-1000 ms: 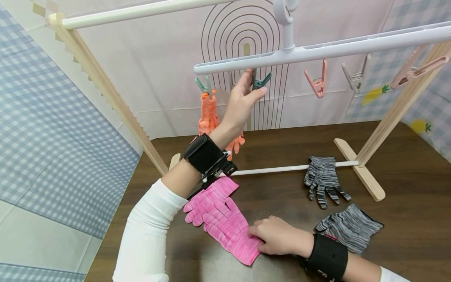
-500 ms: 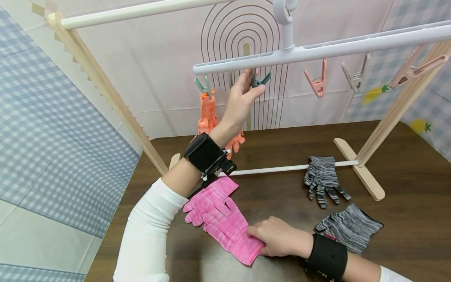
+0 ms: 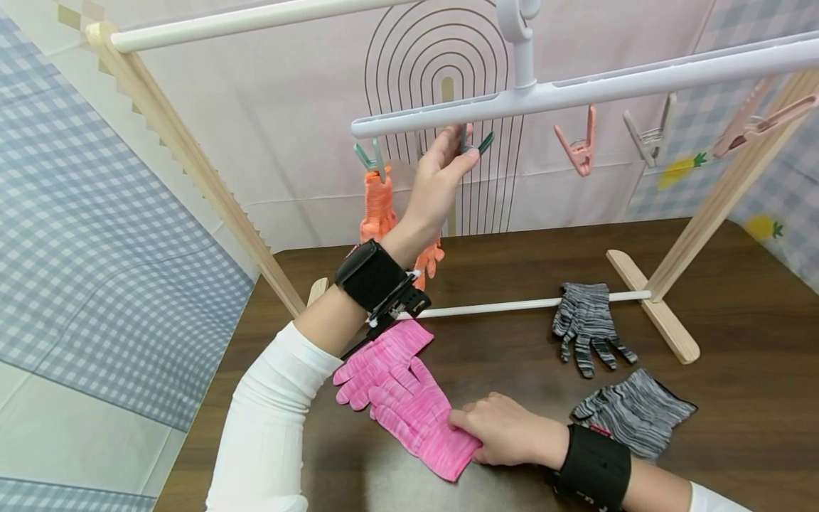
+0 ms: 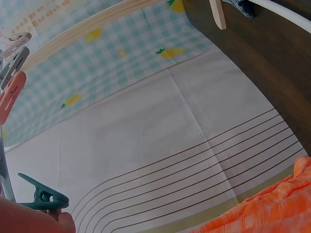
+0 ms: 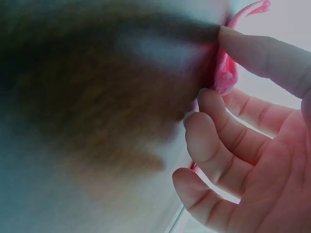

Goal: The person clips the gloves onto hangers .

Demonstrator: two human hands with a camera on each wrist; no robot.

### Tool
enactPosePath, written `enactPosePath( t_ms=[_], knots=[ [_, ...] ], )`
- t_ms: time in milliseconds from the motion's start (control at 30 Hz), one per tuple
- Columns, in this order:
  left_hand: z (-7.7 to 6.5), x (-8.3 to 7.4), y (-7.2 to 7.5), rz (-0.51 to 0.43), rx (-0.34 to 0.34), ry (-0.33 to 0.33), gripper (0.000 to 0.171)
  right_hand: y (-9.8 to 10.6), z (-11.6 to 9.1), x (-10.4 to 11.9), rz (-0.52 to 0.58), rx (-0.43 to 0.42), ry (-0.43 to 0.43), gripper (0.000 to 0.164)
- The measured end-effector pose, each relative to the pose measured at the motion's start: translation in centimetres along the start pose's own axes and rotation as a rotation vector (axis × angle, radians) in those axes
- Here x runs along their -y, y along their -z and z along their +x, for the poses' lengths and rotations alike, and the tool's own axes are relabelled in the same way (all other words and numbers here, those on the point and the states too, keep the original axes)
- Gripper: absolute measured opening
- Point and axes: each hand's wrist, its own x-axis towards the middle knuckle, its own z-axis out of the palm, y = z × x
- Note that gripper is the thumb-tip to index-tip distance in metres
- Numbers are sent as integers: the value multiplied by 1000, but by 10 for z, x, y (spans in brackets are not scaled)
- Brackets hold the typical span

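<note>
In the head view my left hand (image 3: 438,174) is raised under the left half of the white hanger (image 3: 441,114). Its thumb and fingers hold a green clothespin (image 3: 486,142); the left wrist view shows this clothespin (image 4: 46,194) beside the thumb. Further left, another green clothespin (image 3: 377,158) holds an orange glove (image 3: 377,206), partly behind my left forearm. Low on the table, my right hand (image 3: 502,430) pinches the cuff-side edge of a pink glove (image 3: 422,419). This glove's edge (image 5: 226,73) sits between thumb and fingers in the right wrist view. It overlaps a second pink glove (image 3: 384,359).
Two pink clothespins (image 3: 579,146) and a grey clothespin (image 3: 649,135) hang from the hanger's right half. One grey striped glove (image 3: 585,323) lies over the rack's lower bar (image 3: 493,308); another grey glove (image 3: 640,412) lies nearer. Wooden rack legs (image 3: 192,156) stand at both sides.
My left thumb has moved slightly up onto the green clothespin. The hanger's right end has tipped up a little. My right hand and the pink gloves have stayed nearly still.
</note>
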Motion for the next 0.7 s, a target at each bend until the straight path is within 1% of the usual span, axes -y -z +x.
enactPosePath(
  t_ms=[233,400,700],
  knots=[
    [-1,0,0,21,-4,-6,48,0,0,0,-3,16,-9,31],
    [0,0,0,21,-19,-11,44,0,0,0,-5,25,-12,31],
    [-1,0,0,58,-43,8,42,0,0,0,2,26,-9,32]
  ],
)
